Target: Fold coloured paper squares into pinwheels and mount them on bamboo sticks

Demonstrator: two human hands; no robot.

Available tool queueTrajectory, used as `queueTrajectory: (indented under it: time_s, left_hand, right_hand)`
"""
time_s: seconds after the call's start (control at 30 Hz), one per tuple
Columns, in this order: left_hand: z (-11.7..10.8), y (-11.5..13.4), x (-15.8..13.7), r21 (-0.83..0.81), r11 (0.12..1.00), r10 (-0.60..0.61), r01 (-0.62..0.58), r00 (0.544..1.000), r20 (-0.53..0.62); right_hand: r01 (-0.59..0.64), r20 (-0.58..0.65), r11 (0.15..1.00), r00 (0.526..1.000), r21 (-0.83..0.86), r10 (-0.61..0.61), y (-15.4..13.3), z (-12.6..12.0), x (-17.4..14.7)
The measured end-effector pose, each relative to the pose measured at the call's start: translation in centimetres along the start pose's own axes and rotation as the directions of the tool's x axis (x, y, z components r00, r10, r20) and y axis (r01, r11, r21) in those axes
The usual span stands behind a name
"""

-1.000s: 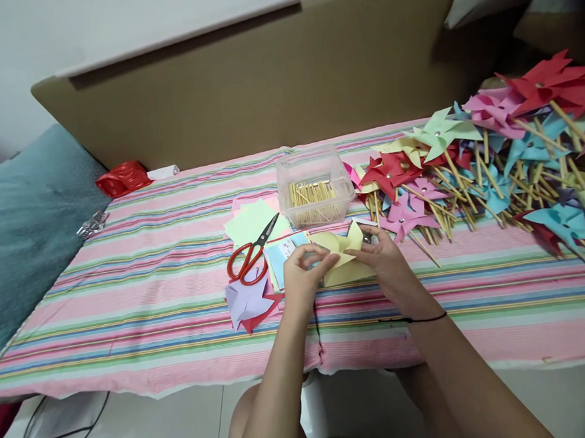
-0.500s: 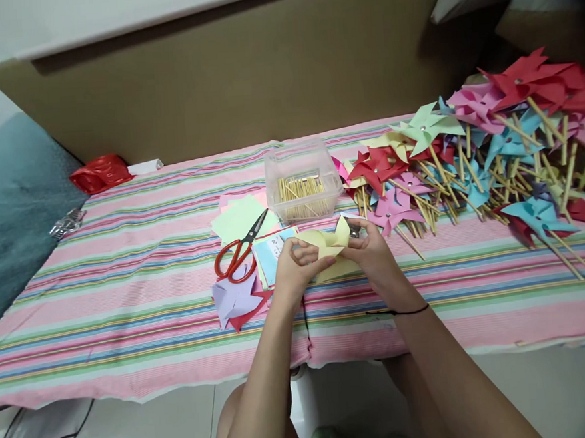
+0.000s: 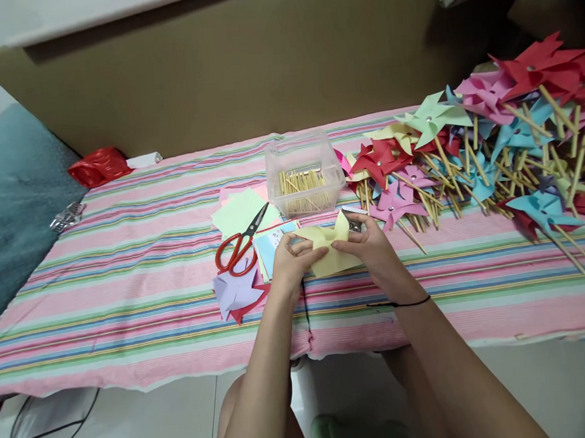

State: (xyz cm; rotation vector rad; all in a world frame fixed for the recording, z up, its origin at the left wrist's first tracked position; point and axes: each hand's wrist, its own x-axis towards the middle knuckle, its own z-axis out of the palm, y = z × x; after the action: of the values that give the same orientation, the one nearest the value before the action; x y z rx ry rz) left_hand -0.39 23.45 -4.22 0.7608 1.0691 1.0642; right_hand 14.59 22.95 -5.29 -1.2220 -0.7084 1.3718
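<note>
Between my hands is a sheet of pale yellow paper (image 3: 333,259) with corners curled inward like pinwheel blades. My left hand (image 3: 293,262) pinches its left side, thumb at the middle. My right hand (image 3: 367,244) grips the right side, its thumb also near the centre. Just behind my right fingers is a small shiny metal thing (image 3: 354,226), partly hidden. Red-handled scissors (image 3: 239,243) lie left of my left hand, over a pale green paper stack (image 3: 244,212). A blue printed packet (image 3: 269,247) sits beside them. Purple cut paper (image 3: 235,291) rests on red paper nearby.
A clear plastic box (image 3: 307,201) of short wooden sticks stands behind my hands. Many finished pinwheels (image 3: 430,119) on sticks are heaped at the right. A red plastic bag (image 3: 99,167) and a silvery crumpled thing (image 3: 66,217) lie far left on the striped cloth (image 3: 128,297).
My right thumb has come in to the middle of the yellow paper, beside the left thumb. The lower part of the sheet shows more now. The view has shifted slightly.
</note>
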Motion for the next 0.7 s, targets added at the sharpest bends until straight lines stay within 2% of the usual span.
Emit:
queueTrajectory:
  time_s: [0.17,0.27,0.47,0.7]
  left_hand:
    - [-0.15,-0.14,0.19,-0.125,0.986,-0.112,0.114,0.993,0.027]
    - [-0.16,-0.19,0.25,-0.138,0.98,-0.142,0.142,0.99,0.011]
    - [0.07,-0.12,0.05,0.002,0.998,-0.065,0.065,0.998,-0.017]
    - [0.12,-0.56,0.21,0.039,0.999,-0.006,0.007,1.0,-0.025]
  right_hand:
    - [0.009,-0.011,1.0,1.0,-0.02,-0.009,0.05,-0.05,0.04]
    - [0.013,-0.013,1.0,1.0,-0.024,-0.014,0.04,-0.13,0.04]
    - [0.002,-0.009,0.999,1.0,-0.042,-0.002,-0.07,-0.15,0.0]
    - [-0.015,-0.005,0.999,1.0,-0.048,0.015,-0.01,-0.14,-0.04]
